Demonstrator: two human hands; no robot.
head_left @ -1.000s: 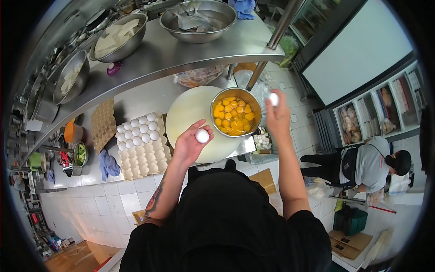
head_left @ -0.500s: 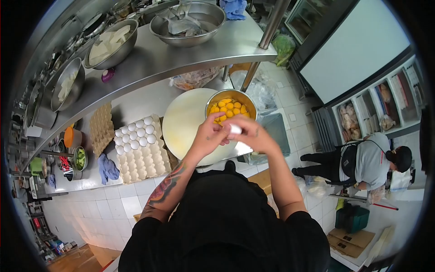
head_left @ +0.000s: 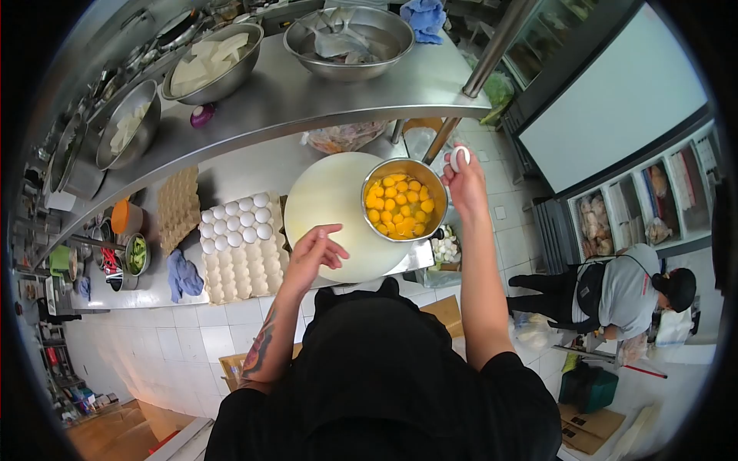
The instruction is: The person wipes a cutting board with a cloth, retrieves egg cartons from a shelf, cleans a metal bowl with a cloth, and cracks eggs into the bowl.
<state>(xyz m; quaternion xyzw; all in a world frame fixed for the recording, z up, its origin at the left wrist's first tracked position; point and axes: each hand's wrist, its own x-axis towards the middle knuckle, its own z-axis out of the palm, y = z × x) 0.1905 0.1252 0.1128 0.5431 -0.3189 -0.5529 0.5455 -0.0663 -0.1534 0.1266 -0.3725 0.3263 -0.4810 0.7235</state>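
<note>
A white egg (head_left: 460, 159) is pinched in the fingers of my right hand (head_left: 467, 188), just past the far right rim of the metal pot (head_left: 430, 178). Whether its shell is whole or cracked I cannot tell. Several orange-yellow egg yolks (head_left: 400, 201) lie in the pot, which stands on the right side of a round white cutting board (head_left: 323, 188). Over the near left part of that board hovers my left hand (head_left: 314, 257), fingers apart and holding nothing. To its left, a cardboard egg tray (head_left: 242, 273) has white eggs (head_left: 244, 219) in its far rows and bare cups in its near rows.
White shells (head_left: 446, 247) show in a container beneath my right forearm. Metal bowls of white slabs (head_left: 211, 65) and fish (head_left: 338, 46) stand on the raised shelf (head_left: 369, 96). A metal post (head_left: 500, 50) rises near my right hand. Another person (head_left: 615, 288) works at right.
My hands were together over the pot with a white egg between them. Now they are apart: the right has moved away to the far right with an egg, the left back over the board.
</note>
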